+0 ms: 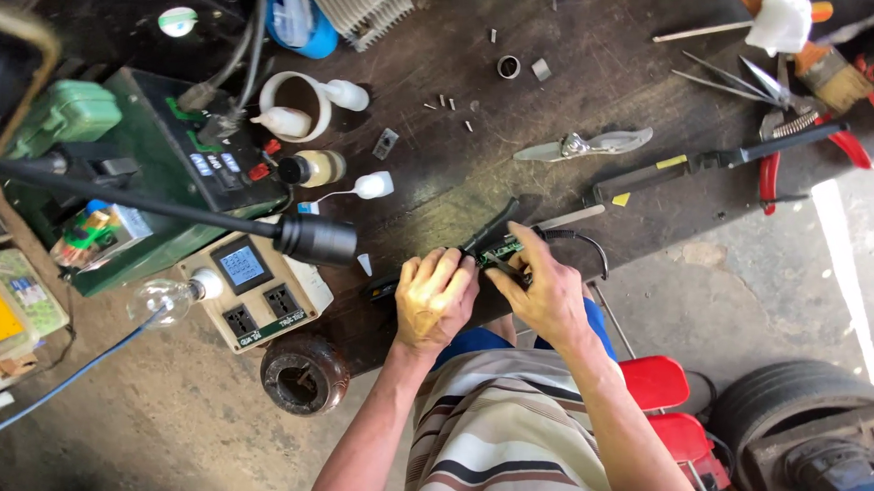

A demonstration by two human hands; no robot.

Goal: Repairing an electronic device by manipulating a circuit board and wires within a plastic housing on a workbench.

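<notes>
Hands [435, 299] [549, 296] cover most of green circuit board [503, 250].

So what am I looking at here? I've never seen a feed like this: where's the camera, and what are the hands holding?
There is one picture, from a camera worn on the person's head, looking down. No machine: two bare hands. The left hand and right hand together hold a small green circuit board with black cables, at the edge of a dark workbench. On the bench lie pliers with red handles, a brush, small glue bottles, a green box with cables, and a socket box with a bulb.
</notes>
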